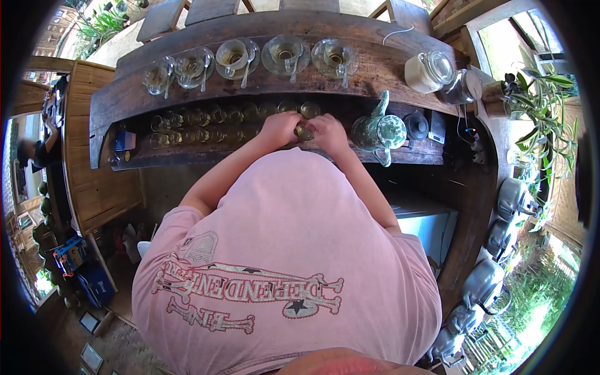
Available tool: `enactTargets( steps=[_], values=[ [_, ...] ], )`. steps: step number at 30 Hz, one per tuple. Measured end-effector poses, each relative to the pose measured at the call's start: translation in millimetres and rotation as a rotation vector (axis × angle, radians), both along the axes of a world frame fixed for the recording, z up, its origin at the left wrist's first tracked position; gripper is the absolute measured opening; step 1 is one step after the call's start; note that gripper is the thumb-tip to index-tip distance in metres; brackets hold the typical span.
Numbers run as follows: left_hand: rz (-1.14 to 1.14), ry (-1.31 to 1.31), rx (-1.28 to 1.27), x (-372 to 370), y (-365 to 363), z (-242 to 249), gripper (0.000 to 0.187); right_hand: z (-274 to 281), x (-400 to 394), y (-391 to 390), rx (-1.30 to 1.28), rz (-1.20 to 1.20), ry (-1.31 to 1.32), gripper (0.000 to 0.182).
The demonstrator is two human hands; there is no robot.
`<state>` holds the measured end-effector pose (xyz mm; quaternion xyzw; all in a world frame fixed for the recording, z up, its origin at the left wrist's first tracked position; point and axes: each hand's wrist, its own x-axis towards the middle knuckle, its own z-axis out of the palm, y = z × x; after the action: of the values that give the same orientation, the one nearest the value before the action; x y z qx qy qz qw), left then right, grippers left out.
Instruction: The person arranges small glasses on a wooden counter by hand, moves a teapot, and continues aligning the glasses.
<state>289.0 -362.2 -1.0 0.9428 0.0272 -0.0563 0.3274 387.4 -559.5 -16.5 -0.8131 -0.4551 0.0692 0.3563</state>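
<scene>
Holding one small drinking glass between left hand and right hand, probably for steadiness, beside the shelf's rowed glasses.

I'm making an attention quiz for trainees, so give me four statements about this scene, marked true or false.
1. Five cups stand on saucers along the upper counter. True.
2. The cups have no spoons beside them. False: spoons lie on the saucers.
3. The left hand and right hand are both at one small glass. True.
4. Nothing stands to the right of both hands. False: a green speckled pitcher does.
</scene>
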Motion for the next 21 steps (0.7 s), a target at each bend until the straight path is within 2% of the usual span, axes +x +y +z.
enactTargets(
  steps=[4, 6, 11, 13, 16, 18, 21],
  values=[
    [0.001, -0.007, 0.020, 1.8, 0.6, -4.1, 0.045, 8.8, -6.3, 1.2, -0.059, -0.001, -0.058, 0.007],
    [0.005, -0.032, 0.015, -0.9, 0.0, -5.7, 0.044, 15.0, -3.0, 2.6, -0.066, -0.112, -0.034, 0.008],
    [0.003, 0.008, 0.045, 1.5, -0.2, -6.3, 0.044, -12.4, -5.8, 0.2, -0.054, -0.043, -0.035, 0.008],
    [0.004, -0.024, 0.043, 0.9, 0.3, -9.0, 0.044, -8.0, -2.1, 2.0, -0.080, -0.020, -0.040, 0.007],
    [0.002, -0.023, 0.032, -0.8, 0.6, -7.8, 0.043, -4.7, 1.7, 1.4, -0.021, -0.122, 0.013, 0.006],
    [-0.006, 0.004, 0.026, 0.5, 1.2, -7.8, 0.043, -7.8, 0.2, 0.6, 0.003, -0.017, 0.004, 0.005],
    [0.002, -0.018, 0.034, 2.0, 0.5, -10.5, 0.044, -6.3, -4.0, 1.6, -0.040, -0.026, -0.094, 0.004]
  ],
)
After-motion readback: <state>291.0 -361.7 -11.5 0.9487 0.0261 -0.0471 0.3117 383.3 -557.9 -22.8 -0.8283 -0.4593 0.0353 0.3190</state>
